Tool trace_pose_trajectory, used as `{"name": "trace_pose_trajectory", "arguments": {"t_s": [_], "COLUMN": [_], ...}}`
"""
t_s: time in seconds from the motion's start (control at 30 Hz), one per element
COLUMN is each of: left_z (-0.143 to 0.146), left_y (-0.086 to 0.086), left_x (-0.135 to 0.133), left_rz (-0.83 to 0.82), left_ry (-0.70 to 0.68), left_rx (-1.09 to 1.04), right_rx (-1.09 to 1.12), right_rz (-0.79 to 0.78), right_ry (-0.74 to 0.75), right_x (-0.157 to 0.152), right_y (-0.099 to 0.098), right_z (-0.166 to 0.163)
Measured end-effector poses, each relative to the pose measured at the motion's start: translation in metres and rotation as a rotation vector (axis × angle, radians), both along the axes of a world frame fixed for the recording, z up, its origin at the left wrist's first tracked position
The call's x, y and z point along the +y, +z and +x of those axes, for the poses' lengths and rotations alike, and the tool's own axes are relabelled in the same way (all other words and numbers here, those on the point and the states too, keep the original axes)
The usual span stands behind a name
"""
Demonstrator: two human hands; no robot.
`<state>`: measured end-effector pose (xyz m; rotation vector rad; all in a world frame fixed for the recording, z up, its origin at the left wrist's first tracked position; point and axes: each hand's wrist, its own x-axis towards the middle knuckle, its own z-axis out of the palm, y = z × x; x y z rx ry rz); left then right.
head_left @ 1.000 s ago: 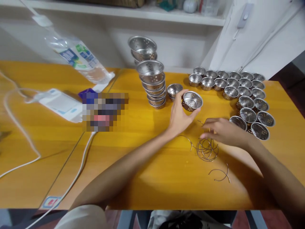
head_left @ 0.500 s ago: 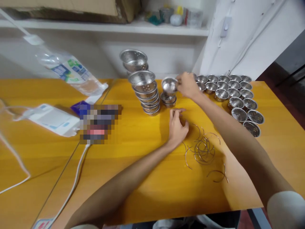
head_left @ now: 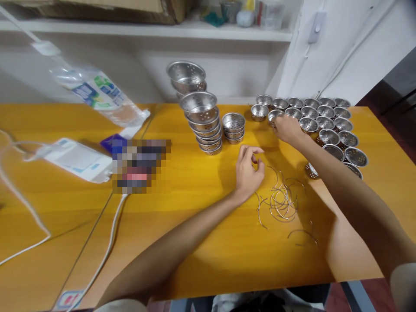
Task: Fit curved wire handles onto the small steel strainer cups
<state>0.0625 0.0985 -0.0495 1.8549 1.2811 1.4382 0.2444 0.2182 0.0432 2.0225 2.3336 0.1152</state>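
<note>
My right hand (head_left: 287,128) reaches to the front row of small perforated steel cups (head_left: 308,125), its fingers pinched at the near rim of one perforated steel cup (head_left: 275,116). Its fingertips are partly hidden. My left hand (head_left: 249,171) hovers over the table with loosely curled fingers, a gap between thumb and forefinger, and nothing visible in it. Behind it stands a short stack of cups (head_left: 234,123), beside a taller stack of larger perforated bowls (head_left: 199,108). Thin curved wire pieces (head_left: 282,201) lie in a loose heap to the right of my left hand.
A plastic bottle (head_left: 104,95) and a white device with cables (head_left: 81,158) are at the left, beside a blurred-out patch. A white cable (head_left: 113,229) crosses the yellow table (head_left: 201,242). A shelf (head_left: 156,28) runs along the back wall.
My right hand has let go of the cup, which now sits on the short stack, and moved right to another cup in the rows. My left hand stays nearly in place.
</note>
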Motion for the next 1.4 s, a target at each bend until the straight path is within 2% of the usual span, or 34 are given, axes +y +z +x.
{"name": "trace_pose_trajectory", "arguments": {"t_s": [0.13,0.27,0.37,0.5,0.6,0.67,0.77,0.93,1.1,1.2,1.27,1.33,1.4], "left_z": [-0.002,-0.009,-0.016,-0.021,-0.022,-0.022,-0.023,-0.029,-0.036,-0.043,-0.054,-0.07,-0.088], "left_y": [0.006,0.016,0.028,0.044,0.049,0.049,0.049,0.049,0.04,0.034,0.031,0.028,0.023], "left_x": [0.003,0.01,0.015,0.016,0.015,0.015,0.014,0.008,-0.003,-0.007,-0.009,-0.012,-0.017], "left_rz": [0.053,0.126,0.163,0.134,0.117,0.078,-0.02,-0.145,-0.227,-0.23,-0.2,-0.142,-0.083], "left_ry": [-0.008,-0.214,-0.323,-0.346,-0.394,-0.426,-0.466,-0.57,-0.639,-0.607,-0.468,-0.257,-0.059], "left_rx": [0.044,0.136,0.196,0.215,0.209,0.187,0.155,0.074,0.044,0.016,0.053,0.15,0.243], "right_rx": [0.221,0.516,0.584,0.73,0.812,0.842,0.928,1.291,1.499,1.688,1.716,1.535,1.19], "right_rz": [0.116,0.027,-0.046,-0.094,-0.134,-0.164,-0.245,-0.433,-0.497,-0.529,-0.497,-0.428,-0.331], "right_ry": [0.175,0.556,0.674,0.771,0.828,0.821,0.731,0.613,0.488,0.358,0.332,0.426,0.589], "right_x": [-0.058,-0.106,-0.114,-0.105,-0.101,-0.1,-0.102,-0.115,-0.133,-0.137,-0.143,-0.155,-0.172], "right_y": [-0.003,0.0,0.001,0.002,0.001,-0.002,-0.008,-0.019,-0.03,-0.024,-0.017,-0.013,-0.017], "right_z": [-0.002,-0.008,0.005,0.023,0.025,0.022,0.019,0.015,0.003,0.005,0.015,0.028,0.038]}}
